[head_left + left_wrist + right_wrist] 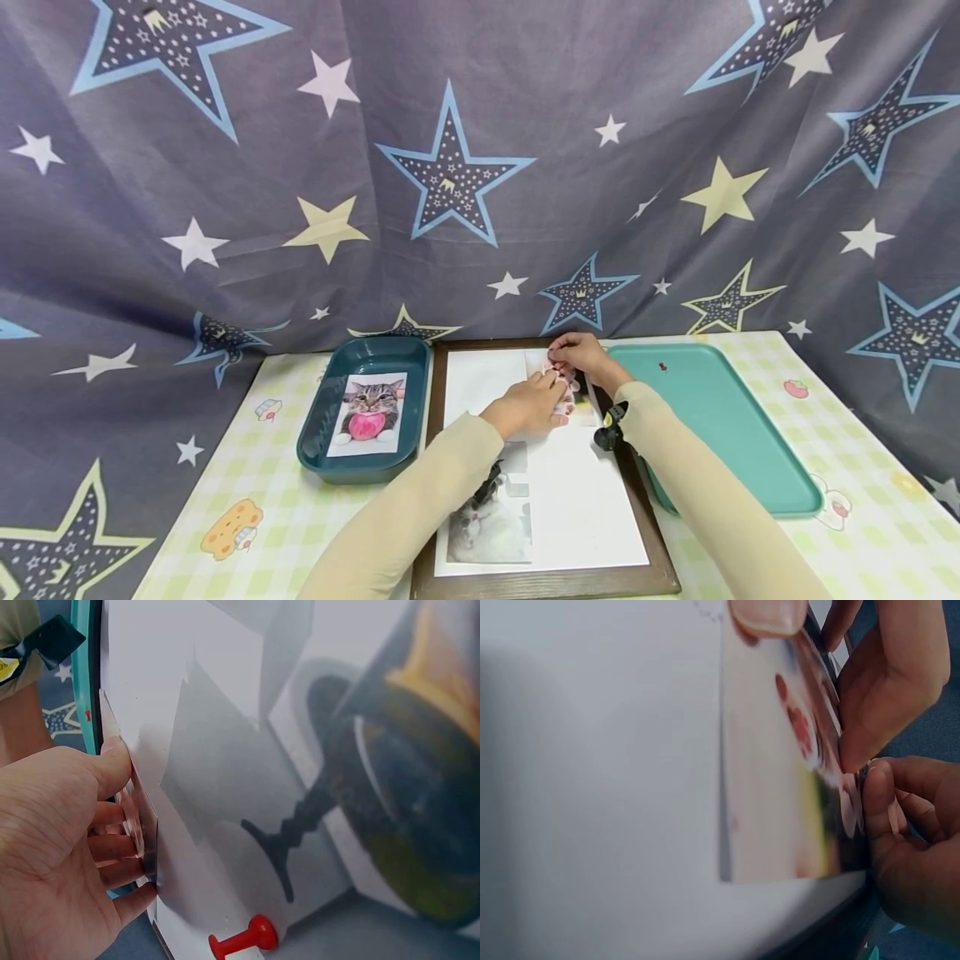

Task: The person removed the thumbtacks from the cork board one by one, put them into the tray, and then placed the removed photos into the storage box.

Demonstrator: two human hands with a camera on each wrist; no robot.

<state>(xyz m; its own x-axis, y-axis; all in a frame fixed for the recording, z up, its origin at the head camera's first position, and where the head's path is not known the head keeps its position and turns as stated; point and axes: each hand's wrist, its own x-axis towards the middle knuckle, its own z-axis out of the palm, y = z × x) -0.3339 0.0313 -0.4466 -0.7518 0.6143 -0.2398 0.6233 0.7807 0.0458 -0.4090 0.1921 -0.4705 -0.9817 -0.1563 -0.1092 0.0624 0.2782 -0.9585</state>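
photo (566, 392) — glossy paper | frame (645, 533) — dark wood | tray (720, 417) — smooth plastic

Table (247, 467) (checked cloth): board (652, 550), two trays.

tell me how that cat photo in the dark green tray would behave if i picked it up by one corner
Probably floppy: the cat photo looks like a thin printed sheet lying flat in the dark green tray, so it would likely droop from one corner. It also seems light and could slide if pushed. Its surface may be slick, but that is hard to judge here.
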